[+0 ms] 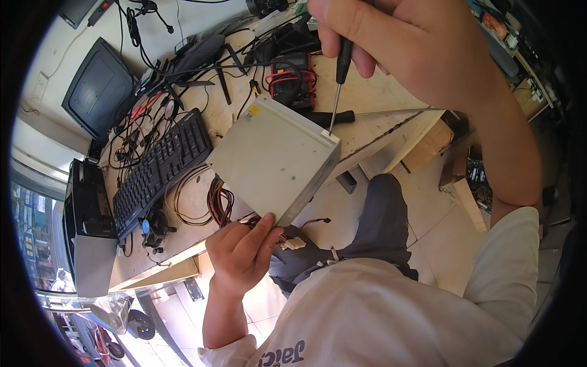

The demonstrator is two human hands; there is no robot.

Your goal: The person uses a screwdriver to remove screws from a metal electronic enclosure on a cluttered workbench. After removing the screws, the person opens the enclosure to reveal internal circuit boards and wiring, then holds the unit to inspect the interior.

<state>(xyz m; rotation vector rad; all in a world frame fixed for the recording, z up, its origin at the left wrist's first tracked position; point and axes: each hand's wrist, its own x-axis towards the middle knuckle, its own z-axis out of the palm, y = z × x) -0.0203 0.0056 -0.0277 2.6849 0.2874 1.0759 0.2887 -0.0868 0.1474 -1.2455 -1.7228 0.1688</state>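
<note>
A: You have the surface [379, 92] running beyond and beneath the box [269, 159], a screen [98, 88] to the box's far left, and a keyboard [162, 171] nearer it on that side.

B: Your box juts past the edge of the surface towards your lap; whether it rests there, I can't tell. Your left hand [240, 254] is at its near corner, fingers [262, 232] pinched on it. Keep that hold firm, because the box could twist when you bear down.

A: You also have wires [219, 202] hanging by the box's left edge. Keep them from dragging it round. The meter [282, 93] sits just beyond its far edge.

B: Your spare driver [333, 117] lies behind the box's right corner, close under your working line, so don't knock it. Your right hand [397, 43] has its fingers closed round the upright driver [343, 64] above that same corner.

A: You have a plug [293, 243] dangling below the box's near corner, and a pale patch [326, 135] at its right one, where your tip lands. I can't make out a screw there, so seat the tip squarely, press straight down, and turn slowly.
</note>
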